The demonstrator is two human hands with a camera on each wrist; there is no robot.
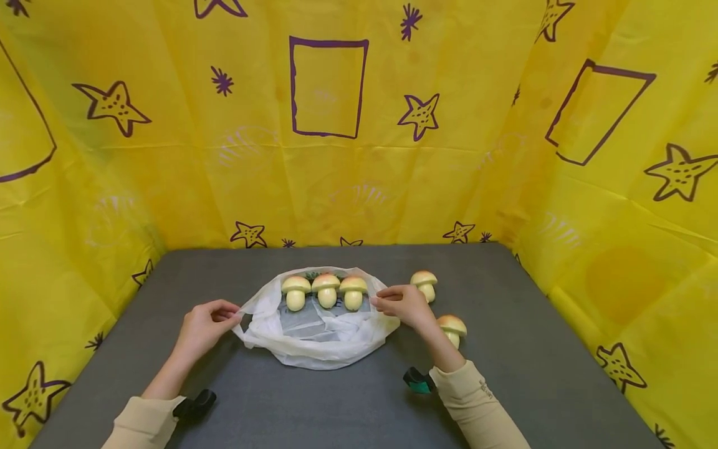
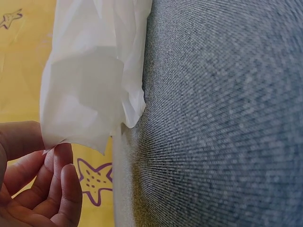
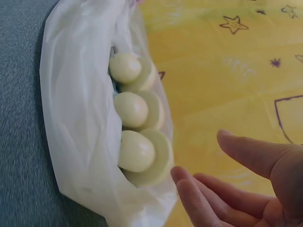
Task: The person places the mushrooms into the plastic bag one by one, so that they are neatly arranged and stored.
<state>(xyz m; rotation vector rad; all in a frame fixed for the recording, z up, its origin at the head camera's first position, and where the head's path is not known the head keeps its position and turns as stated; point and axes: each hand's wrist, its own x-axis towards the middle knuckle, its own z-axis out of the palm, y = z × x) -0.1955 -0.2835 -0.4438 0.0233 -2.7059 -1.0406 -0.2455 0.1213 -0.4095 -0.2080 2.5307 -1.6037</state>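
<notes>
A white plastic bag (image 1: 322,355) lies on the table with its mouth spread wide. Inside it, three toy mushrooms (image 1: 326,292) stand in a row, with something dark green partly hidden behind them. My left hand (image 1: 204,324) pinches the bag's left edge between thumb and fingers; the left wrist view shows the thin film (image 2: 90,104) held there. Beside the bag's right rim is my right hand (image 1: 405,304). In the right wrist view its thumb and fingers (image 3: 194,198) are parted, with fingertips at or very near the rim; contact is unclear.
Two more mushrooms lie on the grey table (image 1: 280,405) right of the bag: one behind the right hand (image 1: 424,287), another partly covered by the right forearm (image 1: 452,327). Yellow patterned cloth (image 1: 325,187) surrounds the table at the back and both sides.
</notes>
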